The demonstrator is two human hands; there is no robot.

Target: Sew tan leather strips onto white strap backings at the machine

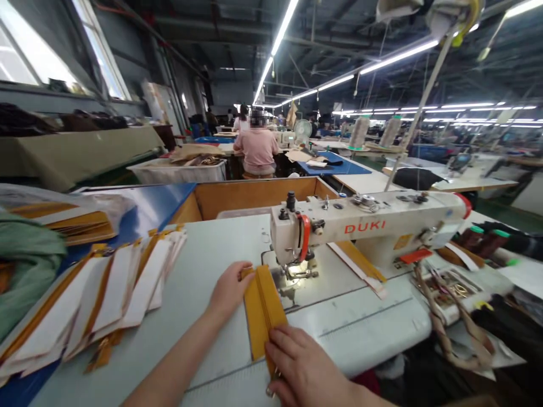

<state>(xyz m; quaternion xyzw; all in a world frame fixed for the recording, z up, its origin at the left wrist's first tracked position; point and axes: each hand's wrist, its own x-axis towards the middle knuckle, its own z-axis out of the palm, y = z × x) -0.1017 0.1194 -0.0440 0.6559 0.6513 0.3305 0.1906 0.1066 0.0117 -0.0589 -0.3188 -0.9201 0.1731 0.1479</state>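
A mustard-yellow zipper panel [263, 299] lies on the pale sewing table, just left of the presser foot. At its far end, my left hand [229, 291] pinches the upper left corner between thumb and fingers. My right hand [303, 362] is closed over the near end, with fingers across the zipper and a small metal piece, seemingly the zipper pull, by the thumb. The needle area of the white sewing machine [365, 226] is lit, and the panel sits apart from its foot. Another yellow and white strip [358, 265] rests under the machine's arm.
Fanned white and mustard strips [114, 288] cover the table's left side, near green cloth [29, 265] and a plastic bag of pieces [72, 217]. A tray of small parts [456, 288] stands at right. Beyond a wooden bin [254, 195], a person in pink [258, 148] sits.
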